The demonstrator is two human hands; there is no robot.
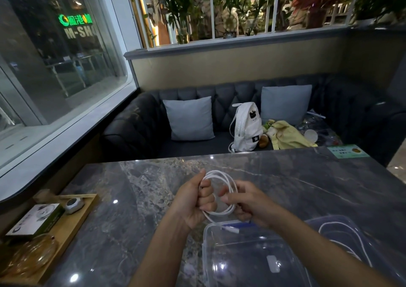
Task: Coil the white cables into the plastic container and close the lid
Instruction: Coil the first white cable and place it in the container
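Observation:
A white cable (228, 181) is wound into a round coil held above the grey marble table (136, 199). My left hand (195, 201) is fisted around the coil's left side. My right hand (246, 201) grips the coil's lower right, and the cable's plug end (230, 229) hangs just below it. A clear plastic lid (232, 256) lies flat on the table under my forearms. To its right stands the clear plastic container (377, 251) with another white cable (347, 240) inside it, partly hidden by my right forearm.
A wooden tray (72, 225) with a small box, a round device and a glass dish sits at the table's left edge. Beyond the table's far edge is a dark sofa with cushions, a white backpack (246, 128) and a yellow bag. A green card lies at the far right corner.

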